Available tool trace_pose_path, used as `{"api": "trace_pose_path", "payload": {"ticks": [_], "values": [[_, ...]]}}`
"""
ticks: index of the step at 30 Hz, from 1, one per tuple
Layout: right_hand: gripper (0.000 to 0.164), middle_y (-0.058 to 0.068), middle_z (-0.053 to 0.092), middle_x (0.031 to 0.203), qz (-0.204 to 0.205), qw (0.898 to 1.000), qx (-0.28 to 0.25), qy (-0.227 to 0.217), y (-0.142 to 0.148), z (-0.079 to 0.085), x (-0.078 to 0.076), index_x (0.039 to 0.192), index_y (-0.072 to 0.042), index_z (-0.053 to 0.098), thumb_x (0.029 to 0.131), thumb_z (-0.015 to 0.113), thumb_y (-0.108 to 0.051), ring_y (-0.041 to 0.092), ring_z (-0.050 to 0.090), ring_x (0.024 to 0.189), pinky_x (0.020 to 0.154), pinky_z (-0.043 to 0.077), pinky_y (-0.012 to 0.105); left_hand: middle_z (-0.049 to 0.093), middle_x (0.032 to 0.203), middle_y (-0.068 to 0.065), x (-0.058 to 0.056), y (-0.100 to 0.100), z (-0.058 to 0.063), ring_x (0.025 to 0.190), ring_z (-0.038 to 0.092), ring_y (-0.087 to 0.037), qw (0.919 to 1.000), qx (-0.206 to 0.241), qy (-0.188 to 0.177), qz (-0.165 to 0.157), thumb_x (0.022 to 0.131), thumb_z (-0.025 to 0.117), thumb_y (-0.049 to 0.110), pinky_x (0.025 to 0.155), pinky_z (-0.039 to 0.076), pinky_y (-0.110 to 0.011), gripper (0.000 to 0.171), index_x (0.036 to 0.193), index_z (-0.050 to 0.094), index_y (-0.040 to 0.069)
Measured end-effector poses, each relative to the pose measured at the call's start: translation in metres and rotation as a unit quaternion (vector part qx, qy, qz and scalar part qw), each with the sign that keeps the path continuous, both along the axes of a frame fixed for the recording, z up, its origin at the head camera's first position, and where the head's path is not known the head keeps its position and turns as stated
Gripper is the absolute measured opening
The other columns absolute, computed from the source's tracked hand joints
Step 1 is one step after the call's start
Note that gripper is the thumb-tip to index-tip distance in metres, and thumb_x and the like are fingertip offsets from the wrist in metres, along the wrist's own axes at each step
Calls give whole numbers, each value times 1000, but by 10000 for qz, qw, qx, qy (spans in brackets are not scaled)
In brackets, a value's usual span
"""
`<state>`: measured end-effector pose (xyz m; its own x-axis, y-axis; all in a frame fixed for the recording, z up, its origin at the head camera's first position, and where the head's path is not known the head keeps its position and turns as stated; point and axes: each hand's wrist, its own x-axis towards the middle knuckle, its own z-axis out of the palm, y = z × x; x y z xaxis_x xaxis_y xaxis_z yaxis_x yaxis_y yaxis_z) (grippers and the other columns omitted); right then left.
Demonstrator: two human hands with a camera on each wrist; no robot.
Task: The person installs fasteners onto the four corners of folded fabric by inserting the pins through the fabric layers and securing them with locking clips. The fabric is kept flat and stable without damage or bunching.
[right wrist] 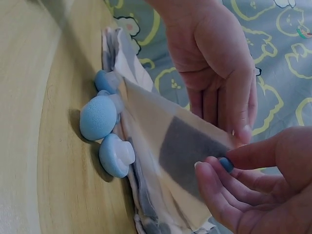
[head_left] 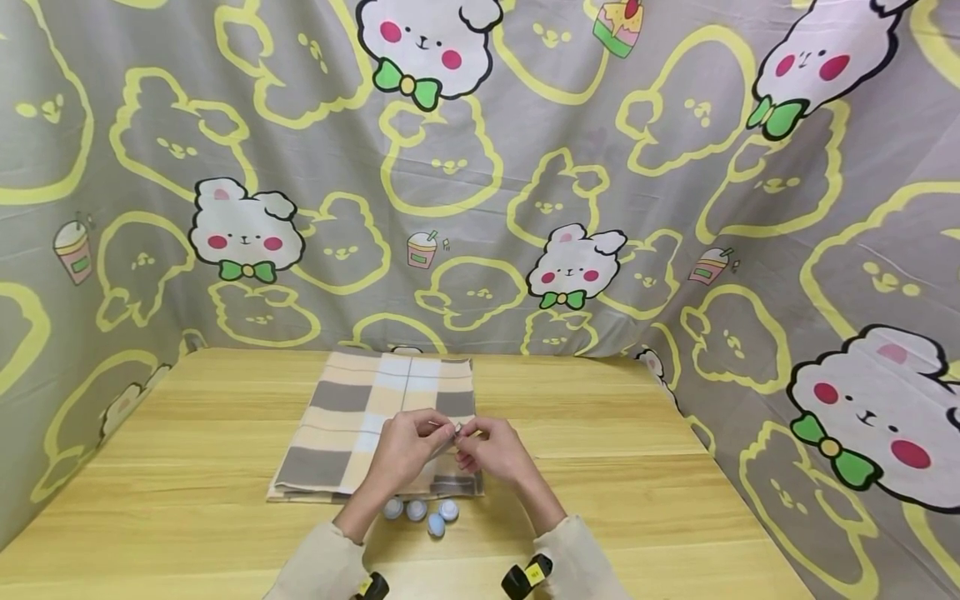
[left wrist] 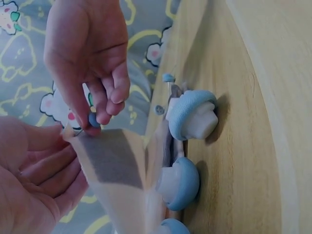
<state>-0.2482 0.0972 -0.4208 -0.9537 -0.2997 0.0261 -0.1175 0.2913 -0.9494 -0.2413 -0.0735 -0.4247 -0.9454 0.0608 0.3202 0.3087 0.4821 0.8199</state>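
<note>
1. I have the left grip [head_left: 408,446], a bare hand, over the cloth [head_left: 345,425], pinching one raised corner of it between thumb and fingers.
2. My right grip [head_left: 498,450] faces it, fingertips close to the left ones. It pinches a small blue bead-like piece [right wrist: 225,165] right at that corner; I cannot tell whether the piece goes through the fabric.
3. The rest of the cloth lies folded on the desk [head_left: 187,467], checked in grey, cream and white. From both wrist views I see the lifted part slope up to the fingers, with a grey square across it.
4. Four blue-and-white knobs [head_left: 417,510] sit on the desk just beside the cloth's near edge, between the forearms. I count three in a loose row and one nearer the person. Up close, they have rounded blue caps on pale bases.
5. At the bottom of my head view are cream sleeves [head_left: 322,558] and black wrist gear [head_left: 527,575] with yellow labels.
6. Behind the desk hangs a grey curtain [head_left: 457,167] with yellow outlines and white rabbits.
</note>
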Motion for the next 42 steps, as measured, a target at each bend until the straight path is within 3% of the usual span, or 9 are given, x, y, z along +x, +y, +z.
{"api": "trace_pose_path", "payload": {"ticks": [4, 9, 14, 20, 26, 42], "values": [[18, 26, 71, 82, 126, 9997, -118, -180, 0, 0, 0, 102, 11, 64, 96, 62, -6, 27, 72, 68, 67, 61, 46, 78, 82, 4, 0, 0, 1, 79, 71, -10, 10000, 41, -29, 18, 95, 72, 16, 71, 54, -33, 11, 86, 79, 15], [21, 28, 71, 90, 428, 9953, -491, -715, 1, -2, -1, 105, 12, 61, 101, 56, -8, 19, 71, 70, 71, 62, 38, 76, 78, 6, 1, 0, -1, 77, 71, -9, 10000, 61, -42, 18, 89, 77, 10, 73, 57, -32, 9, 82, 76, 16], [26, 26, 71, 94, 467, 9913, -653, -1047, 1, -2, -1, 107, 7, 59, 105, 52, -17, 15, 70, 72, 73, 62, 34, 75, 75, 5, 1, 1, -4, 73, 71, -10, 9999, 121, -68, -42, 84, 81, 5, 67, 56, -27, 10, 82, 75, 13], [28, 23, 71, 91, 402, 9922, -634, -991, 2, -2, 0, 105, 4, 56, 106, 54, -24, 18, 70, 72, 73, 62, 38, 75, 75, 4, 3, 4, -5, 72, 71, -10, 9999, 4, 54, -99, 83, 80, 1, 67, 57, -27, 15, 85, 74, 14], [22, 23, 71, 91, 352, 9942, -494, -885, 2, -1, 0, 102, 3, 57, 106, 53, -18, 21, 70, 72, 71, 62, 40, 76, 77, 0, 5, 6, -4, 72, 72, -10, 9997, -10, 34, -238, 82, 80, 0, 68, 58, -27, 15, 87, 72, 11], [21, 19, 71, 90, 226, 9953, -459, -819, 4, -1, -2, 101, 7, 61, 104, 50, -11, 18, 70, 72, 70, 61, 35, 75, 75, 5, 4, 3, -1, 71, 68, -9, 9993, -336, -2, -156, 86, 80, 8, 65, 55, -28, 11, 79, 74, 15]]}}
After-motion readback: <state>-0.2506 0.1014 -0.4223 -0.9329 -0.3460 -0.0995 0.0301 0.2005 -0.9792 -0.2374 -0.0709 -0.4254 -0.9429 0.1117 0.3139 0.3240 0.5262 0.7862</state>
